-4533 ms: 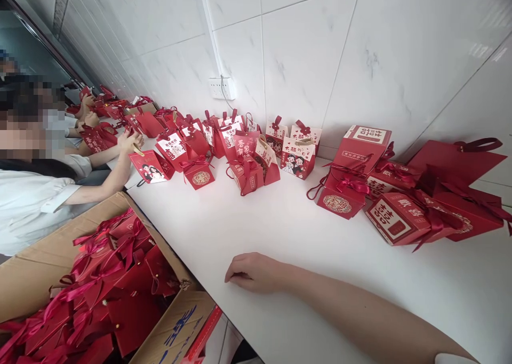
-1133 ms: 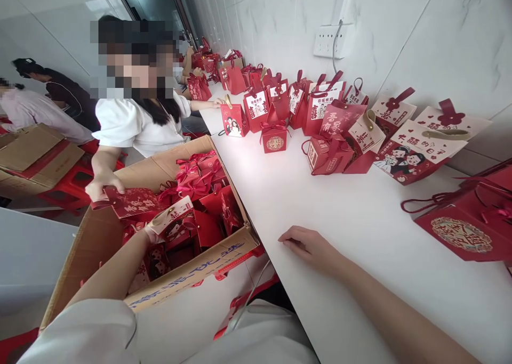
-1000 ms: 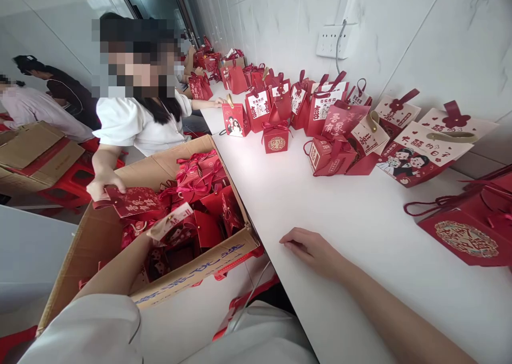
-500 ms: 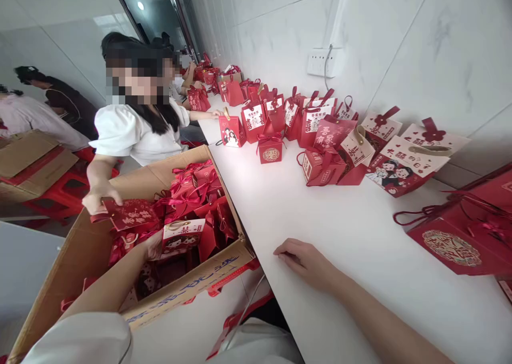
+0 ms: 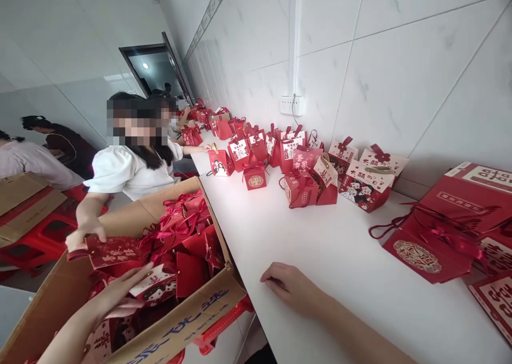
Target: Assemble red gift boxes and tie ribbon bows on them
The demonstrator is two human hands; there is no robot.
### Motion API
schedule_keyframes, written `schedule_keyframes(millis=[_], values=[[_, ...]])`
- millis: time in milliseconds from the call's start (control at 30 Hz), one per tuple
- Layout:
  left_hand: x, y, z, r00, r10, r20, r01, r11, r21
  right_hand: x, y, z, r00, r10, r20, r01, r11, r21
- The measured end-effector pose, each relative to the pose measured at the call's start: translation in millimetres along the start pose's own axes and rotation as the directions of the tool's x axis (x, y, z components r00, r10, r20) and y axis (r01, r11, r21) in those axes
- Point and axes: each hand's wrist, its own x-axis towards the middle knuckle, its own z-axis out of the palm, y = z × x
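The person's left hand [image 5: 114,294] is over the open brown cardboard carton [image 5: 176,332] at near left. Its fingers are extended and parted, not closed around anything. They lie along the white-and-red card gift box with a printed couple [image 5: 160,285], which sits tilted among other red boxes inside the carton, toward its near right; firm contact cannot be confirmed. The right hand [image 5: 292,288] rests on the smooth white table [image 5: 236,241], palm down, half open with fingers loosely curled; nothing is seen in its grip.

A co-worker's hand [image 5: 86,235] at the carton's left side grips a dark red card box with pale lettering [image 5: 118,252]. On the table, a small red box with a gold round emblem and ribbon [image 5: 255,181] stands far of the right hand; a larger red box with a gold medallion [image 5: 418,261] lies to the right.
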Motion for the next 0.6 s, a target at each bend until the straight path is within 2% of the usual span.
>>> schedule_keyframes(millis=[67, 100, 167, 233, 300, 400, 500, 600], values=[[-5.8, 1.7, -3.2, 0.982, -0.018, 0.188, 0.041, 0.992, -0.118, -0.4, 0.3, 0.1, 1.0, -0.006, 0.002, 0.006, 1.0, -0.001], [-6.6, 1.6, -5.2, 0.964, 0.027, 0.264, 0.02, 0.985, -0.173, -0.7, 0.1, 0.1, 1.0, -0.007, 0.003, 0.007, 1.0, 0.001], [-5.3, -0.3, -8.5, 0.935, 0.167, 0.312, -0.084, 0.962, -0.261, -1.3, -0.7, 0.2, 1.0, -0.004, 0.003, 0.004, 1.0, 0.007], [-3.1, -2.9, -9.7, 0.922, 0.258, 0.289, -0.17, 0.94, -0.296, -1.6, -1.3, 0.4, 1.0, 0.0, 0.008, 0.0, 1.0, 0.009], [-1.4, -4.3, -9.0, 0.922, 0.302, 0.242, -0.254, 0.944, -0.211, -1.7, -1.3, 0.7, 1.0, 0.003, 0.015, -0.003, 1.0, 0.005], [-0.3, -4.2, -8.4, 0.928, 0.354, 0.113, -0.362, 0.93, 0.062, -2.1, 0.0, 0.7, 1.0, 0.017, 0.023, -0.017, 1.0, -0.003], [0.3, -5.3, -10.9, 0.932, 0.341, -0.124, -0.302, 0.918, 0.255, -3.1, 1.3, 0.0, 1.0, 0.019, 0.021, -0.019, 1.0, -0.011], [0.8, -5.8, -10.0, 0.887, 0.307, -0.346, -0.215, 0.936, 0.279, -4.2, 1.7, -1.2, 1.0, 0.015, 0.024, -0.015, 1.0, -0.026]])
